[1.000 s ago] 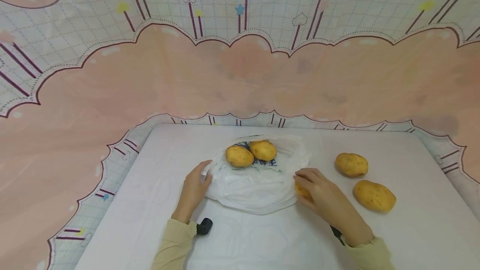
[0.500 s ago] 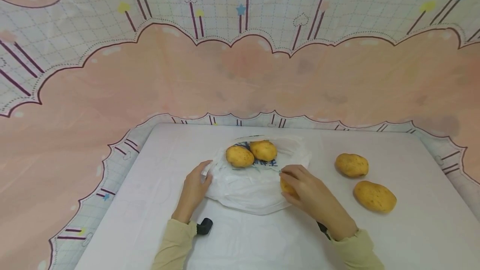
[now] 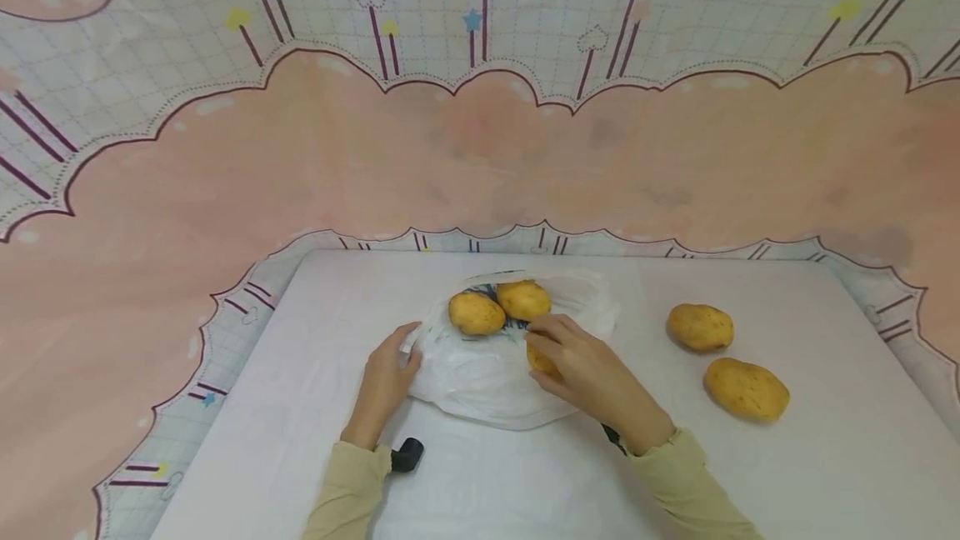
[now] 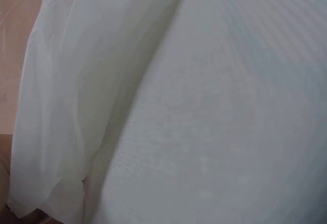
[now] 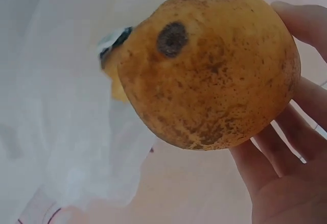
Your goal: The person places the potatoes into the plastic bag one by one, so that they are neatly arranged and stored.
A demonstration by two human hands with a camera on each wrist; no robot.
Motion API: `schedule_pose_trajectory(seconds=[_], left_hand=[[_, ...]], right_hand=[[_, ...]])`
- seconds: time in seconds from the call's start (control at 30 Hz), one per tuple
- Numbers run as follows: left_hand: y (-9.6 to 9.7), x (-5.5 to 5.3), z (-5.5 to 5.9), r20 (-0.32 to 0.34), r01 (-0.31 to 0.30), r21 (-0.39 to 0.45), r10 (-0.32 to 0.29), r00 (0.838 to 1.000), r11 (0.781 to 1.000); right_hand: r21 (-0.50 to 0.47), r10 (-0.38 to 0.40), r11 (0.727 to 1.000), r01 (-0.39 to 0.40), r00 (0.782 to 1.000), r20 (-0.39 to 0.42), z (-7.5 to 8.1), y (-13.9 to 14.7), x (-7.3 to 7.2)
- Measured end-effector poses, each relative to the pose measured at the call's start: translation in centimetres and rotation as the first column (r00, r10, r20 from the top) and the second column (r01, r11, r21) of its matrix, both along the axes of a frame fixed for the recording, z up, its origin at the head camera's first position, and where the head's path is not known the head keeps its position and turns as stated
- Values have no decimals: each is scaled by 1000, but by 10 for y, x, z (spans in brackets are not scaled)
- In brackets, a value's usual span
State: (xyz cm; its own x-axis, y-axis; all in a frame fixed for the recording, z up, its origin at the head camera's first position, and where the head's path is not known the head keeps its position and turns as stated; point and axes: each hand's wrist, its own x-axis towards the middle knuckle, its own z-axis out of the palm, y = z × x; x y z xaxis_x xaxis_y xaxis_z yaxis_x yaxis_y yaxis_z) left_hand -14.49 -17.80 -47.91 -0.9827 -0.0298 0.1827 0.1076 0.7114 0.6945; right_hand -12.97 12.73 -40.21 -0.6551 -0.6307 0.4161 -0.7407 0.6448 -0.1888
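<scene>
A white plastic bag (image 3: 468, 377) lies on the table with its mouth spread. Two yellow potatoes, one at the left (image 3: 476, 313) and one just behind it (image 3: 523, 300), rest at the opening. My left hand (image 3: 384, 382) holds the bag's left edge between thumb and fingers; the left wrist view shows the bag's thin rim (image 4: 56, 106) close up. Over the bag's right part, my right hand (image 3: 588, 369) grips another potato (image 3: 542, 361). In the right wrist view this potato (image 5: 214, 81) has a dark round spot, with thumb and fingers around its far side.
Two more potatoes, a farther one (image 3: 700, 327) and a nearer one (image 3: 746, 390), lie on the white table (image 3: 840, 457) at the right. A patterned cloth (image 3: 480, 157) hangs behind the table. A black device (image 3: 407, 455) sits at my left wrist.
My right hand has carried its potato leftward, from the bag's right edge to over the bag. The left hand stays at the bag's left edge. The other potatoes have not moved.
</scene>
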Motion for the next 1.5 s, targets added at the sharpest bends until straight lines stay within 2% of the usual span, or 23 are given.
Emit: schedule_pose_trajectory(seconds=[0.3, 0.8, 1.5], left_hand=[[0, -1, 0, 0, -6, -12, 6, 1000, 1000], [0, -1, 2, 12, 3, -14, -3, 1000, 1000], [1, -1, 2, 22, 8, -1, -8, 1000, 1000]], right_hand=[[-103, 45, 994, -41, 999, 31, -2, -17, -9], [-148, 39, 988, -43, 999, -33, -9, -41, -22], [-110, 101, 989, -102, 995, -19, -23, -68, -28]])
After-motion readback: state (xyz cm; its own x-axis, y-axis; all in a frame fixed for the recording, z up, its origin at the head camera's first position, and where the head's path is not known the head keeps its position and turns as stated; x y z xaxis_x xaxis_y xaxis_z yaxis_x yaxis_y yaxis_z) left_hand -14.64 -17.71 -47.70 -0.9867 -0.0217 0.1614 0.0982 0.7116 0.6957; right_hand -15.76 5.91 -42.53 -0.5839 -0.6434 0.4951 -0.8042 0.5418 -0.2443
